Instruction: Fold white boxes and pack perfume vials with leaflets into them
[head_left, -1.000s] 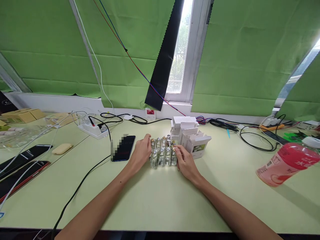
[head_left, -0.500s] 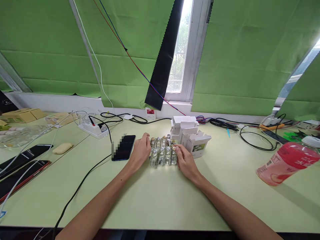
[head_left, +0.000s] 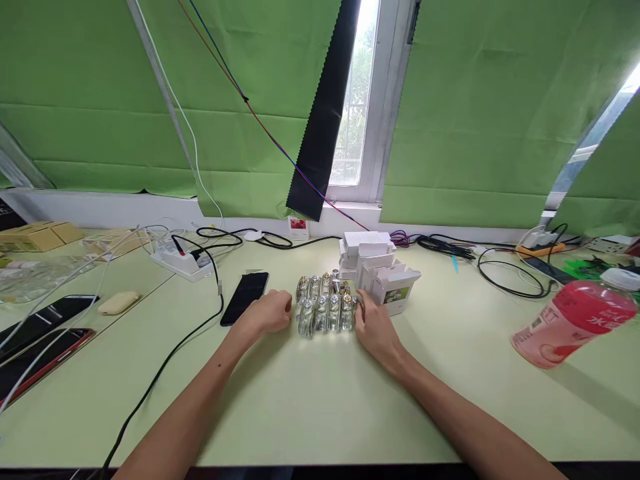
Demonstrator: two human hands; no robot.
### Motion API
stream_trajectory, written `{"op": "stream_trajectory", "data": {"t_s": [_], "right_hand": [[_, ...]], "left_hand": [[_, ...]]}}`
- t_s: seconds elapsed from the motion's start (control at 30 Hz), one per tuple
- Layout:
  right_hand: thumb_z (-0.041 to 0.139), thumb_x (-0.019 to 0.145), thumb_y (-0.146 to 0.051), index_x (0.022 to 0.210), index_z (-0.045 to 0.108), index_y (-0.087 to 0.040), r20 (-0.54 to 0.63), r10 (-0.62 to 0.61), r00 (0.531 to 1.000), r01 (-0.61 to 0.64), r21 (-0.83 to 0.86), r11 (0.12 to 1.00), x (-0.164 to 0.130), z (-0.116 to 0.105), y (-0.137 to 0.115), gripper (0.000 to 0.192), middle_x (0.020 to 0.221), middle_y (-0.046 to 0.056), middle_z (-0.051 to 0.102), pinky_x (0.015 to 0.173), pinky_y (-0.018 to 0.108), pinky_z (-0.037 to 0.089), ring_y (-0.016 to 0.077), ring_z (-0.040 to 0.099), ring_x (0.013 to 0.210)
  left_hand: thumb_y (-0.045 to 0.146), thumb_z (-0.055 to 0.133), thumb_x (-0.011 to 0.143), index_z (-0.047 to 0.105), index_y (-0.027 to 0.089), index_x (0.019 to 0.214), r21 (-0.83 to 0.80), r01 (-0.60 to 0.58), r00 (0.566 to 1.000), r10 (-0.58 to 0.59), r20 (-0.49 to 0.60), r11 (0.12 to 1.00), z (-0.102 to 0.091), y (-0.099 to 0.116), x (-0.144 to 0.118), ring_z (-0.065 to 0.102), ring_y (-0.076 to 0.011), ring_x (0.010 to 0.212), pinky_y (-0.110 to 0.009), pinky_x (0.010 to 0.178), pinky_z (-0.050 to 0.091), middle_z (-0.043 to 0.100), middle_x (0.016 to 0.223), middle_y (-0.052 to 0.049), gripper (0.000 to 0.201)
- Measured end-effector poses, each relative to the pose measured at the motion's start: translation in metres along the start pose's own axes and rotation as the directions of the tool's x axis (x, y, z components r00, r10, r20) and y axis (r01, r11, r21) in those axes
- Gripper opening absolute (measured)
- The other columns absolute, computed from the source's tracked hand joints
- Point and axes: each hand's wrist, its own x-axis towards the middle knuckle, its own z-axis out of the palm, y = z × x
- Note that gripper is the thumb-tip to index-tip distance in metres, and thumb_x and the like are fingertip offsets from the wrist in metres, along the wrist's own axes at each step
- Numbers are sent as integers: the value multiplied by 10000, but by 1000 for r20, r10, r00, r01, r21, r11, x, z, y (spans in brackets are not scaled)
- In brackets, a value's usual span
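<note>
Centrally, at 12 o'clock on the table, a cluster of small glass bottles stands in two rows, with a dark phone at its 9 o'clock and a stack of white boxes touching its 2 o'clock side. Left hand lies loosely curled on the table at 9 o'clock of the bottles, just beside them and gripping nothing. Right hand rests at their 3 o'clock, fingers bent against the outer bottles, while a pink bottle lies tilted well apart at 3 o'clock.
</note>
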Motion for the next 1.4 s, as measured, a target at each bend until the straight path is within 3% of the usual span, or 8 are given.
{"op": "stream_trajectory", "data": {"t_s": [0.13, 0.3, 0.6, 0.93, 1.13, 1.4], "right_hand": [[408, 971, -144, 1458, 488, -79, 89, 31, 996, -25, -68, 997, 0, -2, -2, 498, 921, 158, 736, 784, 335, 476, 286, 699, 847], [414, 983, -161, 1462, 482, -87, 129, 51, 990, -37, -114, 993, 0, -2, -1, 489, 971, 167, 739, 805, 341, 479, 303, 704, 901], [450, 984, -187, 1480, 471, -135, 133, 76, 988, -56, -151, 987, -1, -3, -3, 500, 1008, 157, 733, 781, 325, 460, 295, 691, 929], [409, 1010, -203, 1498, 452, -173, 147, 64, 987, -49, -104, 993, -2, -2, -3, 491, 966, 135, 744, 741, 336, 439, 298, 689, 869], [397, 1012, -200, 1495, 452, -162, 146, 53, 988, -35, -119, 992, -1, -1, -2, 487, 909, 121, 741, 708, 334, 429, 295, 684, 822], [402, 1001, -172, 1470, 479, -182, 148, 32, 988, -15, -119, 993, -2, -3, -5, 476, 844, 93, 738, 697, 317, 425, 275, 680, 764]], "left_hand": [[148, 655, 712, 727, 222, 956, -42, -62, 998, 63, 23, 997, 6, -5, 6, 685, -264, 945, -279, 702, 461, 719, 987, -88, 266], [178, 636, 731, 742, 216, 806, -91, -125, 992, 127, 12, 988, 12, -8, 14, 670, -268, 946, -270, 663, 433, 730, 899, -84, 134], [36, 554, 666, 712, 198, 674, -163, -205, 978, 207, -2, 965, 14, 0, 13, 604, -191, 687, -248, 581, 366, 666, 689, -43, 226], [-15, 506, 601, 557, 200, 566, -123, -246, 969, 247, -7, 962, 10, 4, 5, 580, -197, 684, -259, 539, 288, 572, 643, -27, 224], [-11, 508, 618, 538, 201, 633, -79, -265, 964, 264, -30, 961, 6, 6, 0, 602, -227, 783, -269, 593, 333, 617, 776, -57, 214], [-24, 494, 599, 464, 204, 577, -94, -337, 940, 340, 14, 937, 7, 4, 5, 569, -203, 742, -266, 577, 319, 551, 660, -21, 231]]}}
